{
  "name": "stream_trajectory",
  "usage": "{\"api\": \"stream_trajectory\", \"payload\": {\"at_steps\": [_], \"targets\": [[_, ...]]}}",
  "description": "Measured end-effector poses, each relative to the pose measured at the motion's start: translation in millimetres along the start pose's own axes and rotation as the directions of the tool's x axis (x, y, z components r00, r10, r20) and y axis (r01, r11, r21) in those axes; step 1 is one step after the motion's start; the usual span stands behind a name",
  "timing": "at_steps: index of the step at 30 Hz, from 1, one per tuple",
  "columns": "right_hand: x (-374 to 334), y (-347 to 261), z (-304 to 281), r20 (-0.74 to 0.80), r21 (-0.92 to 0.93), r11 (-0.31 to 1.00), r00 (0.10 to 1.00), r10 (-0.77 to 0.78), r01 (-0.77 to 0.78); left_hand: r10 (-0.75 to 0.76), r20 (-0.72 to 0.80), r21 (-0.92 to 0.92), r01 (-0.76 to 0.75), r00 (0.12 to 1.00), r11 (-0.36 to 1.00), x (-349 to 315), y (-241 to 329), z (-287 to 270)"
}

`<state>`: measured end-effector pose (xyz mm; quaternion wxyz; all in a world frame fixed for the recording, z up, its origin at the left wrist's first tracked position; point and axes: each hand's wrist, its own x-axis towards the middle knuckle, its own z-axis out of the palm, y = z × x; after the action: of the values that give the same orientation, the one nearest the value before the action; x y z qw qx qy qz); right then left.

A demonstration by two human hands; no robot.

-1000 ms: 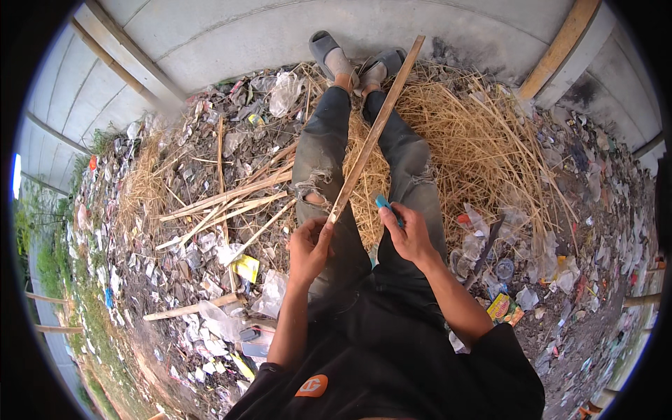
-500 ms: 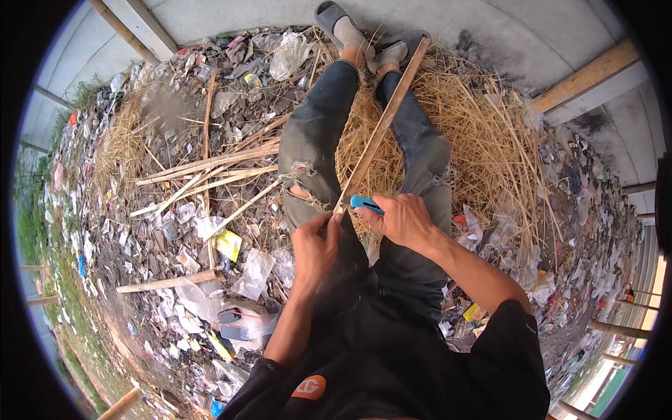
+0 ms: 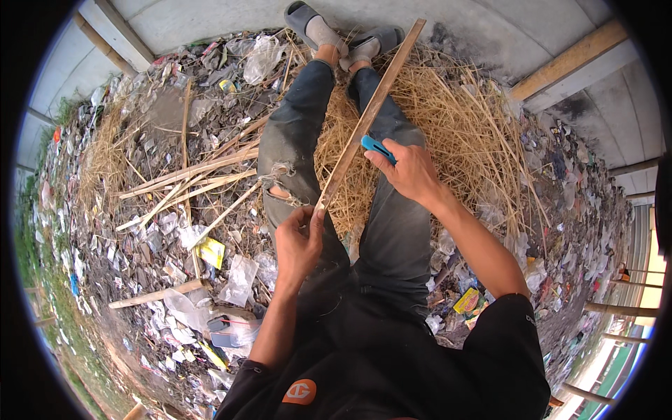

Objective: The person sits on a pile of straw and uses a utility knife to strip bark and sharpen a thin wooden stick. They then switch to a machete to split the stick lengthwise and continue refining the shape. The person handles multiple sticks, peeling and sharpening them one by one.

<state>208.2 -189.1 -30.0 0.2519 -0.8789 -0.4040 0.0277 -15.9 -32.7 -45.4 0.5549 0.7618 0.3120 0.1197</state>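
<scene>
A long flat brown strip, probably bamboo [image 3: 367, 117], slants up and away between my legs, its far end near my feet. My left hand [image 3: 299, 241] pinches its near end between thumb and fingers, over my left thigh. My right hand [image 3: 409, 170] is closed round a blue utility knife [image 3: 379, 149], just right of the strip's middle. The knife's front end points up and left toward the strip; its blade is too small to make out, and I cannot tell whether it touches.
Straw-like shavings [image 3: 448, 126] heap between and right of my legs. Several pale split strips [image 3: 203, 175] lie on the littered ground to the left. A short stick [image 3: 157, 293] and a phone-like dark object [image 3: 218, 325] are nearer. A concrete wall [image 3: 448, 21] rises beyond my feet.
My right hand has moved the knife farther up along the strip, away from my left hand. My left hand still pinches the near end. The whole view has shifted slightly.
</scene>
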Motion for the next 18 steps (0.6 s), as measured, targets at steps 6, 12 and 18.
{"api": "stream_trajectory", "payload": {"at_steps": [6,12,18], "targets": [[-14,0,-11,0.033,0.122,0.989,0.997,0.075,-0.079,0.055,-0.013,-0.032,-0.056,0.998,0.998,4,0,7],[-24,8,-10,-0.098,0.037,0.999,0.995,-0.022,0.025,0.086,0.02,-0.032,-0.085,0.996,0.996,6,-1,8],[-26,8,-11,-0.177,0.026,0.994,0.979,-0.099,0.105,0.095,0.1,0.077,-0.103,0.99,0.992,9,7,5]]}}
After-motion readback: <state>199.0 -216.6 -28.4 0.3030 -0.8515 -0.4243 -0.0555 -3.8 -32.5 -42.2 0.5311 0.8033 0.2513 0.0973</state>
